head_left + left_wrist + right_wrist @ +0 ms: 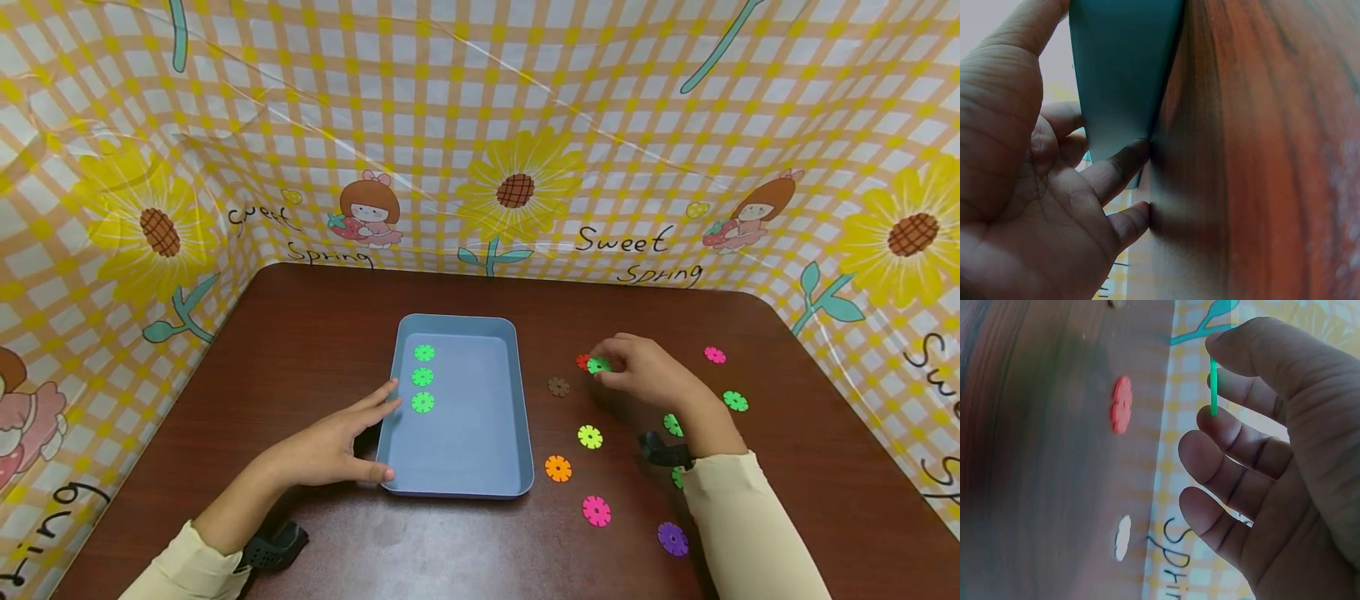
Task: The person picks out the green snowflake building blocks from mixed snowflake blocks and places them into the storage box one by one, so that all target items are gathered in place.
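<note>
My right hand (648, 367) pinches a green notched plastic disc (598, 366) between thumb and fingertips. The right wrist view shows that disc (1214, 387) edge-on, raised off the table. A red disc (582, 362) lies just beyond it, partly overlapped in the head view. With fingers spread, my left hand (322, 446) rests against the left side of a blue-grey rectangular tray (523, 417). The thumb touches the near part of its rim; other fingertips reach its outer wall (1122, 75). Inside the tray, three green discs (423, 377) form a column along the left side.
Loose discs lie right of the tray: brown (558, 387), yellow (590, 437), orange (558, 468), pink (597, 511) and purple (672, 539). Farther right are another pink (715, 355) and a green one (736, 401). More green discs are partly under my right forearm. A checked cloth (420, 275) borders the dark table.
</note>
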The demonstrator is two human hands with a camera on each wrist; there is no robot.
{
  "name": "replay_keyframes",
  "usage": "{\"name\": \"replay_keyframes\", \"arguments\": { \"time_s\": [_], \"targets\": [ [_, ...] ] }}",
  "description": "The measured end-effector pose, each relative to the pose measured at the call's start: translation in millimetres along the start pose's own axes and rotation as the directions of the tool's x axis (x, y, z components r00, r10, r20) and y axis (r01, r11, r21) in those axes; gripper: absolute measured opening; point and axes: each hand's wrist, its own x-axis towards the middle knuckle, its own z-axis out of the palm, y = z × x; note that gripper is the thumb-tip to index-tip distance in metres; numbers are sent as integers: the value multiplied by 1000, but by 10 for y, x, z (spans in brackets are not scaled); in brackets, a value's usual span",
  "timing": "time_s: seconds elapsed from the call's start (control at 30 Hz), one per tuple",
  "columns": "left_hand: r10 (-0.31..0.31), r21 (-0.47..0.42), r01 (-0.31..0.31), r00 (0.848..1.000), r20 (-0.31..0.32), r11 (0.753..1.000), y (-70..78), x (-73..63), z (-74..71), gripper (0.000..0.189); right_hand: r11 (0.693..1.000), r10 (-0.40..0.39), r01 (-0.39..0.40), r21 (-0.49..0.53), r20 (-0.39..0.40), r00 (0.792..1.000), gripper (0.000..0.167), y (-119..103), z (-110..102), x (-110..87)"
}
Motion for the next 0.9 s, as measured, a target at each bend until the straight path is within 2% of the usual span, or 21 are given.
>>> {"name": "replay_keyframes", "arguments": {
  "time_s": [0.27,0.57,0.73,0.9],
  "targets": [
    [-2,-9,2,1000,4,1000,7,-6,-1,98,998,-49,50,45,-17,999,17,-192,43,100],
    [3,-11,-3,1000,4,1000,-3,-1,3,98,991,-136,137,15,-27,990,19,-443,79,219],
    [6,0,-6,1000,-2,1000,-3,-2,5,97,982,-190,190,8,-13,982,21,-611,95,296],
    [4,0,-4,1000,-5,1000,-6,-3,7,98,977,-214,214,-4,41,976,24,-812,128,365]
  ]
}}
